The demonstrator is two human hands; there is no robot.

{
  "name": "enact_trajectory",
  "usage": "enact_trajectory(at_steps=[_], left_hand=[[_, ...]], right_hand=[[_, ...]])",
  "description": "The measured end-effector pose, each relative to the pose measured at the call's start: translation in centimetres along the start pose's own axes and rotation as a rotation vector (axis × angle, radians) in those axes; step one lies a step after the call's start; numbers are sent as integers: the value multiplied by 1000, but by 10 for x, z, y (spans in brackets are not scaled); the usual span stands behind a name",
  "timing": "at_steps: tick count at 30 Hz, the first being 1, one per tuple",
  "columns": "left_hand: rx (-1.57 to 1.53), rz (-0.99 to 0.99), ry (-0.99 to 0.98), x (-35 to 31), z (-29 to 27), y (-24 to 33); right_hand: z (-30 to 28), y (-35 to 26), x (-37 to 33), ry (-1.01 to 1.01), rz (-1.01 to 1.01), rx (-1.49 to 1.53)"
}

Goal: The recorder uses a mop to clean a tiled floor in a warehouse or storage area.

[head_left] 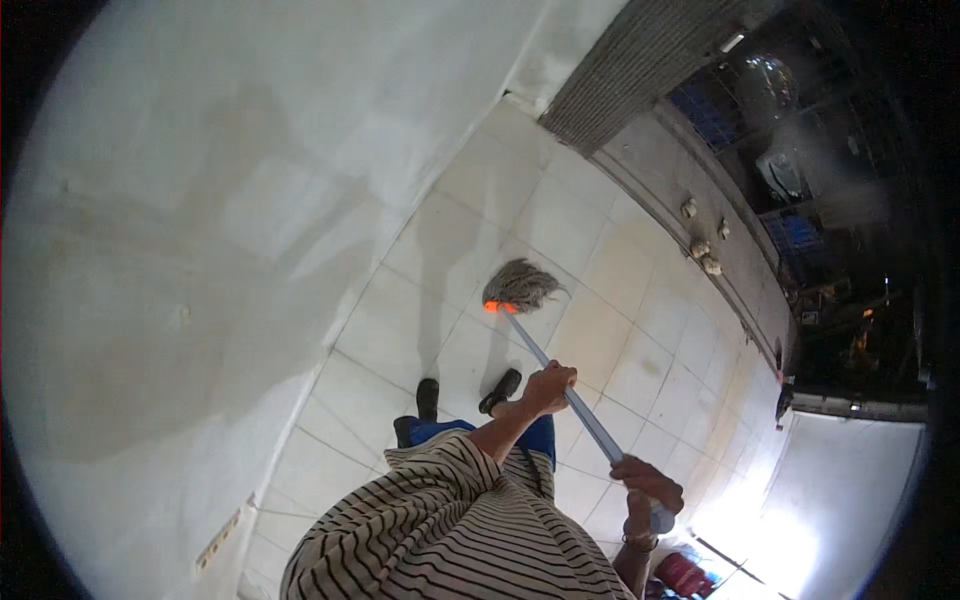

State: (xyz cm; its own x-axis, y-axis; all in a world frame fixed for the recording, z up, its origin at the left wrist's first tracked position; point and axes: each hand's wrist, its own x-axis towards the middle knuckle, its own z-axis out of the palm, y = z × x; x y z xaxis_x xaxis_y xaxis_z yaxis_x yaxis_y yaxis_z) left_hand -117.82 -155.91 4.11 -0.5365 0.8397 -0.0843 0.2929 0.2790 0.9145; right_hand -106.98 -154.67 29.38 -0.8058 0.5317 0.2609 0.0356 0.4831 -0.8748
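A string mop spans the middle of the view, its grey mop head lying on the pale tiled floor. An orange socket joins the strands to a slanting grey handle. My left hand is closed around the middle of this handle. Farther up, close to its top end, my right hand wraps the handle too. The palms and some fingertips are hidden. Beyond my striped shirt, my dark shoes stand on the tiles just short of the mop head.
A white wall runs along the left, with a socket strip low on it. Far right, a ribbed shutter and a floor track border a dark area. Several small pale lumps lie past the track. Red objects sit lower right.
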Motion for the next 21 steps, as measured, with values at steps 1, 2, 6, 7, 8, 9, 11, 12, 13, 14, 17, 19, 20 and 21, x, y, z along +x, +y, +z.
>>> enact_trajectory(at_steps=[1, 2, 6, 7, 8, 9, 11, 12, 13, 14, 17, 19, 20, 21], left_hand=[[28, -49, 36, 8, -6, 4], [48, -30, 36, 19, -7, -1], [80, 108, 206, 63, -4, -48], [153, 55, 161, 82, -7, -60], [229, -9, 126, 101, -15, -71], [305, -25, 87, 126, -24, -75], [418, -45, 184, 159, -56, -119], [420, -33, 166, 180, -53, -109], [354, -79, 99, 211, -50, -85], [308, -142, 62, 247, -58, -72], [424, -275, -24, 335, -87, -75], [519, -337, -99, 385, -79, -65], [628, -246, -137, 400, -69, -64], [732, -152, -171, 416, -60, -63]], right_hand=[[-3, 5, 3, 33, 9, 51], [-4, 8, 7, 54, -7, 58], [6, 41, 21, 15, 158, 149], [12, 65, 22, 41, 112, 144], [18, 94, 25, 55, 64, 146], [19, 119, 34, 53, 97, 174], [40, 142, 82, -88, 89, 203], [41, 176, 101, -53, 102, 184], [36, 215, 126, -2, 113, 151], [32, 234, 166, 28, 269, 301], [34, 272, 270, -32, 42, 302], [17, 302, 301, -37, 73, 333], [3, 314, 307, -64, 3, 283], [-13, 326, 313, -94, -70, 233]])
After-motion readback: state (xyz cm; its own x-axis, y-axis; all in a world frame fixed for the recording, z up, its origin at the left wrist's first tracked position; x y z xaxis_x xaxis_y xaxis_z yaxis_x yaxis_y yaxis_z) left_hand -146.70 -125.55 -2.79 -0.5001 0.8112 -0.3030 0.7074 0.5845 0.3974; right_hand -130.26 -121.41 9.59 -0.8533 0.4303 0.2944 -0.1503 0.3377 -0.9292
